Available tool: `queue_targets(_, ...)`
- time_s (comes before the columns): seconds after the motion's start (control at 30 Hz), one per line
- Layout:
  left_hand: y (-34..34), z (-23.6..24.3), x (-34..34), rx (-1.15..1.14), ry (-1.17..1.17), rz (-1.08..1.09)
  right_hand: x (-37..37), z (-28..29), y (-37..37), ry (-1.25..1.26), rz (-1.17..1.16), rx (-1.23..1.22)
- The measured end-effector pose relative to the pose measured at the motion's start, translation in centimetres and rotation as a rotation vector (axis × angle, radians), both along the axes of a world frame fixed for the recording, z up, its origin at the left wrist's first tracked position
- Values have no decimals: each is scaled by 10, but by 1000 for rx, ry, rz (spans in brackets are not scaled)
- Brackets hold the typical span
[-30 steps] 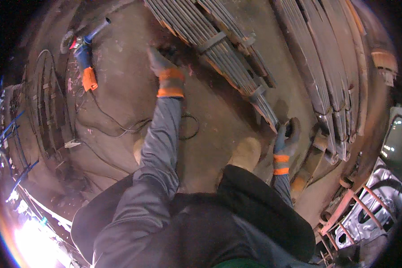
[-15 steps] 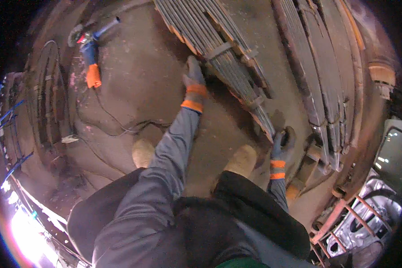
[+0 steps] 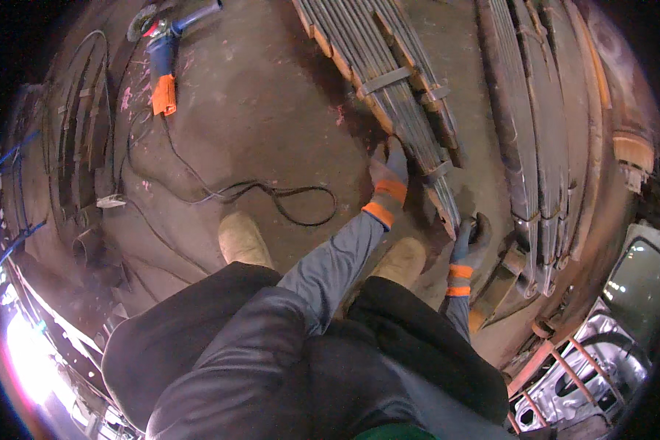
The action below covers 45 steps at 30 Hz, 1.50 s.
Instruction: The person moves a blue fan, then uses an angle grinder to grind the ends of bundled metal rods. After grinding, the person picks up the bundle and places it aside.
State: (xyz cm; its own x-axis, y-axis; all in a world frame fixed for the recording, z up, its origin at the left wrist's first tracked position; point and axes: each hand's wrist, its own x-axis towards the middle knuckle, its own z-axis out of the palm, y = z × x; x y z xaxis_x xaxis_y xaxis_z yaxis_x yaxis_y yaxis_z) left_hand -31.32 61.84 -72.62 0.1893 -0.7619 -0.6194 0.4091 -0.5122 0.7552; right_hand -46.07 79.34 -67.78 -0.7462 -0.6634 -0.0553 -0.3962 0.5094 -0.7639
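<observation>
A long stack of steel leaf springs (image 3: 389, 81) lies on the dirty floor, banded by metal clamps. My left hand (image 3: 390, 178), in a grey glove with an orange cuff, grips the side of the stack near a clamp. My right hand (image 3: 469, 242), gloved the same way, is closed around the stack's near end. My two tan boots (image 3: 243, 240) stand on the floor just below the stack.
An angle grinder (image 3: 165, 44) with an orange tail lies at the upper left, its black cable (image 3: 271, 194) looping across the floor. More leaf spring stacks (image 3: 543, 132) lie at the right. Curved metal parts (image 3: 59, 161) line the left, a red metal frame (image 3: 557, 359) the lower right.
My left hand has slid down along the leaf spring stack toward me, from the upper part to near the lower clamp. My right hand has stayed on the stack's near end.
</observation>
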Motion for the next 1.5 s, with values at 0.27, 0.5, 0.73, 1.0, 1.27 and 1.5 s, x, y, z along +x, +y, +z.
queue_targets(0.27, 88, -63, -31, -443, -988, -531, 3, 0, -3, 118, 6, -6)
queue_targets(0.5, 138, -57, -42, 31, -130, -594, -6, -11, 1, -24, -12, -61)
queue_targets(0.73, 117, -44, -22, -9, -99, -723, -6, -9, 1, 13, 1, -19)
queue_targets(1.0, 97, -17, -5, -93, -253, -1038, 1, 16, -7, 27, 39, 145)
queue_targets(1.27, -44, 94, 82, -157, -740, -1920, -6, 135, 64, 401, 399, 586)
queue_targets(1.5, -196, 197, 305, -262, -1147, -1038, -11, 306, 237, -326, 426, 1093)
